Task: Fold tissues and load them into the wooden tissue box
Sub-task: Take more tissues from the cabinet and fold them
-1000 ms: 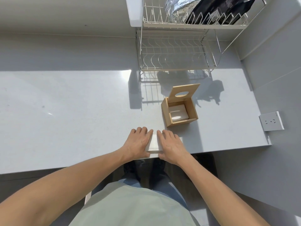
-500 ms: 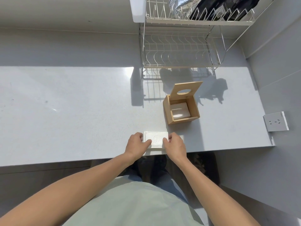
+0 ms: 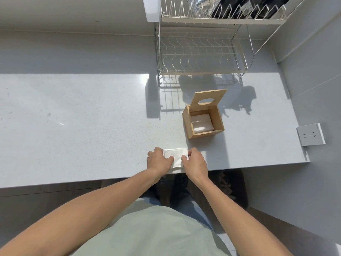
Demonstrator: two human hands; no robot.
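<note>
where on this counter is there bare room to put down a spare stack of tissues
The widest bare patch is the counter left of the wooden tissue box, running to the picture's left edge. A narrower strip lies between the box and the wall socket. It is crowded at the dish rack behind the box, and at the front edge where both hands hold the folded tissue.

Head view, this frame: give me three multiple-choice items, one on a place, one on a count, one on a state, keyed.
1. Where does the wooden tissue box stand?
A. left of the hands
B. beyond the hands, to their right
C. in the rack

2. How many hands grip the folded tissue?
A. none
B. one
C. two

3. The box lid is:
A. closed
B. raised
C. missing

Key: 1 B, it sits past the right hand. 2 C, the left hand grips too. 3 B, tissues inside show.
</note>
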